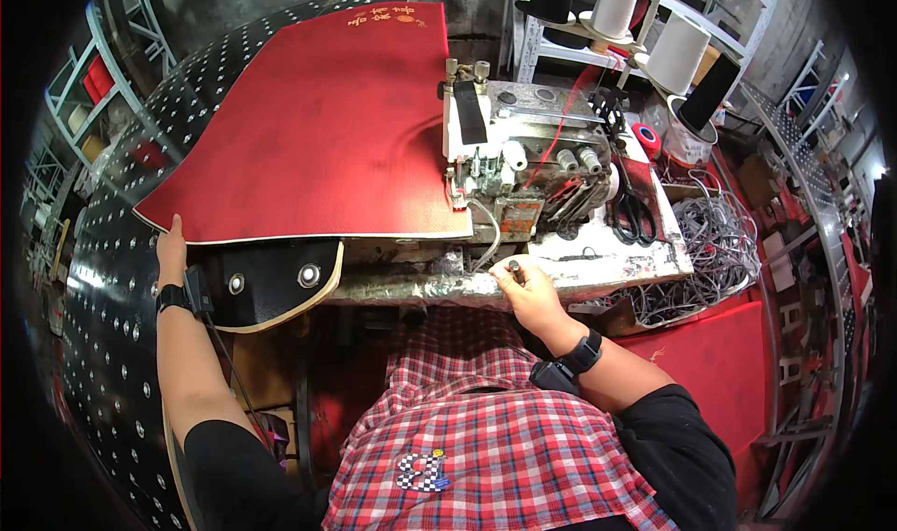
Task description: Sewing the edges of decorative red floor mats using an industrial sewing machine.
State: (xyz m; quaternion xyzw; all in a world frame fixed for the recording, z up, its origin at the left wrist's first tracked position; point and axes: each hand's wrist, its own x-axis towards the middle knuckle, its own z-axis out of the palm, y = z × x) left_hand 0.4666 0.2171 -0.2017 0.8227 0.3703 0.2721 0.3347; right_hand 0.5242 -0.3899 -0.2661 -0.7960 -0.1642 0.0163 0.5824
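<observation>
Across the studded desk, a red mat reaches the sewing machine. My left hand pinches its near-left corner; my right hand grips a small dark rod.

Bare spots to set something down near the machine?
Roomiest: black studded table, left of the left hand and red sheet. Smaller, mostly bare: white tabletop front strip, between right hand and scissors. Crowded: right of that tabletop, with grey cord tangle; behind the sewing machine, with thread cones.
</observation>
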